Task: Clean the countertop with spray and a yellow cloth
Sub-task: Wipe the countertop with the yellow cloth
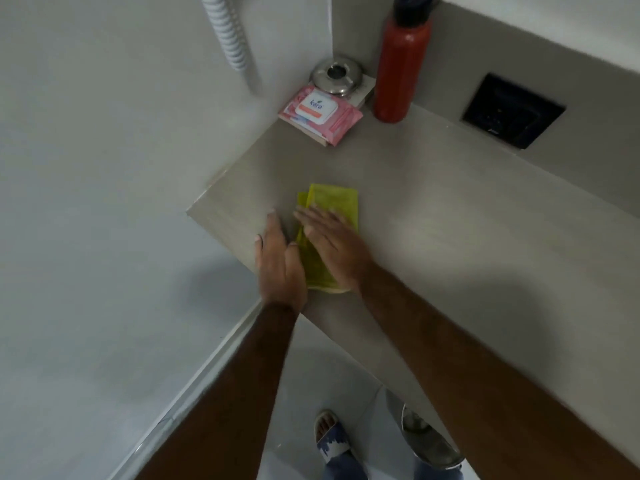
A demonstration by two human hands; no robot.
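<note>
A folded yellow cloth (337, 206) lies on the beige countertop (433, 216) near its left front corner. My right hand (334, 247) rests flat on the cloth, fingers stretched out and pointing away from me. My left hand (278, 261) lies flat beside it on the counter, its inner edge touching the cloth's left side. Neither hand grips anything. No spray bottle shows in this view.
A pink pack of wipes (320, 114) and a round metal ashtray (336, 77) sit in the far left corner. A red bottle (398, 71) stands next to them. A black socket plate (512, 110) is set in the back wall. A white coiled cord (228, 36) hangs on the left wall.
</note>
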